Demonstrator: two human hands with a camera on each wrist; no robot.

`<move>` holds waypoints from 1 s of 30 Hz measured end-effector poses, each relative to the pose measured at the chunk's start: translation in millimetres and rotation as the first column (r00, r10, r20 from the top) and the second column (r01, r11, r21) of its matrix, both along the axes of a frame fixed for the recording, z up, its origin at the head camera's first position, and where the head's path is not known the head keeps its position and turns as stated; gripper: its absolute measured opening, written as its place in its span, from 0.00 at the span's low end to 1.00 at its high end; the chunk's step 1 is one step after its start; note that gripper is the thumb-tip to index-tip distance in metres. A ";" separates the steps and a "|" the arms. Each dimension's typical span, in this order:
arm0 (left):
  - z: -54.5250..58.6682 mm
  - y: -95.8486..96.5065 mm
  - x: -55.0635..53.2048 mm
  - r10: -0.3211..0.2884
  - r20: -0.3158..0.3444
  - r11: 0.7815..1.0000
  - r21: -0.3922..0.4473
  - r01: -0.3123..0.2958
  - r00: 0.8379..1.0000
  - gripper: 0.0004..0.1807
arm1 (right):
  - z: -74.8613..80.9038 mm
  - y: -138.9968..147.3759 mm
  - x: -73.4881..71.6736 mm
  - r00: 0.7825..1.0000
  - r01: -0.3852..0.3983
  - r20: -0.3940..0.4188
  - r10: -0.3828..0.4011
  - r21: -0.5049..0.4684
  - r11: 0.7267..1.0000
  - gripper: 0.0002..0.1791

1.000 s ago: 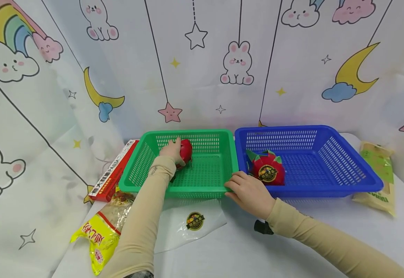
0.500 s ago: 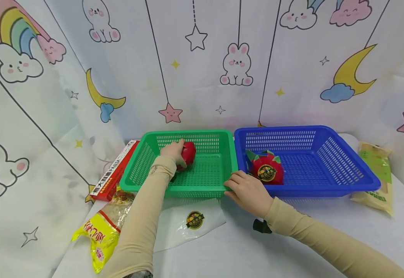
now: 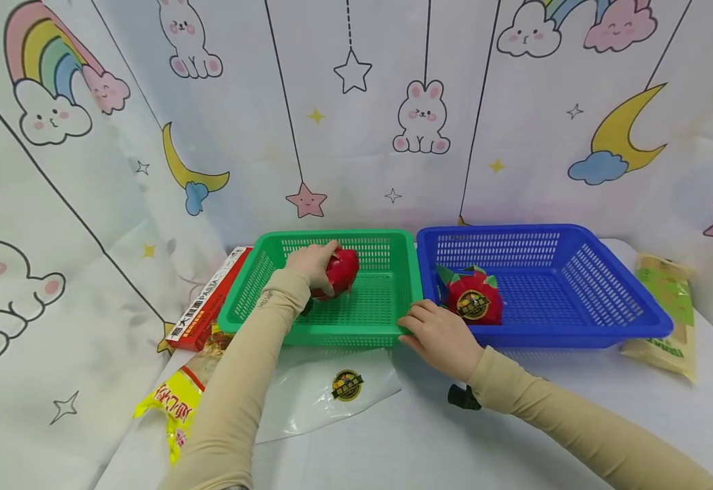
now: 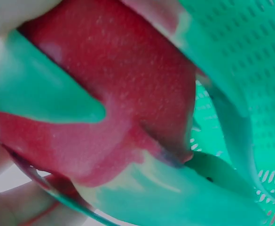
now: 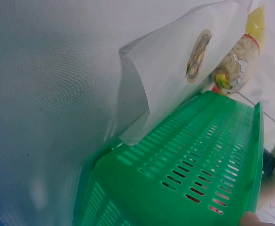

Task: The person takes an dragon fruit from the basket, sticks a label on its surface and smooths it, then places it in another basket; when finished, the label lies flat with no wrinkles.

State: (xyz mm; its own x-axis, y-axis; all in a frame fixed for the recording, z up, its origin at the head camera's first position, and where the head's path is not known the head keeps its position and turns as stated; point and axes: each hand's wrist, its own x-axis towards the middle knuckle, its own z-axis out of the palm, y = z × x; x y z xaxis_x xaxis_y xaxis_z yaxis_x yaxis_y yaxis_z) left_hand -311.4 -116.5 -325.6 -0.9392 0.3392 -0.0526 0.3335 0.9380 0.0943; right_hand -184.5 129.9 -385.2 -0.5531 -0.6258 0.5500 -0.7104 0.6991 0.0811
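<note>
In the head view my left hand (image 3: 312,264) grips a red dragon fruit (image 3: 342,272) inside the green basket (image 3: 356,333). Close up in the left wrist view, the dragon fruit (image 4: 123,70) shows red skin and green-tipped scales, with fingers (image 4: 15,197) curled beneath it. My right hand (image 3: 442,340) holds the front right corner of the green basket, its fingers over the rim and the thumb on the outer side. A second dragon fruit (image 3: 474,297), bearing a round black and gold label, lies at the left end of the blue basket (image 3: 552,333), which stands beside the green one.
A clear plastic bag (image 3: 307,408) with the same kind of label lies before the green basket. On the left are a red pasta box (image 3: 206,303) and a yellow-ended food packet (image 3: 178,401). A green and beige packet (image 3: 669,313) lies at right.
My left hand has shifted right with the dragon fruit, towards the middle of the green basket. The right hand keeps its place on the rim. The head view has shifted slightly.
</note>
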 end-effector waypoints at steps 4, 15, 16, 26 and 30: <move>10.7 2.1 6.6 -0.042 -0.014 0.999 -0.025 0.041 0.999 0.45 | -0.8 0.6 -0.3 1.000 0.004 0.008 -0.004 0.002 1.000 0.10; 31.1 6.7 29.8 -0.137 -0.059 0.990 -0.025 0.135 0.989 0.44 | -0.7 0.7 -0.7 1.000 0.009 0.010 -0.009 0.011 1.000 0.10; 32.8 7.2 33.0 -0.144 -0.065 0.989 -0.022 0.143 0.987 0.44 | -0.6 0.6 -0.5 1.000 0.009 0.012 -0.009 0.010 1.000 0.10; 43.1 13.1 61.1 -0.215 -0.142 0.977 -0.012 0.215 0.966 0.44 | -2.9 1.4 -1.0 1.000 -0.004 0.011 0.005 -0.015 1.000 0.11; 43.3 14.1 72.2 -0.234 -0.162 0.972 -0.001 0.237 0.959 0.44 | -4.1 2.9 -1.9 1.000 -0.009 0.010 0.010 -0.028 1.000 0.11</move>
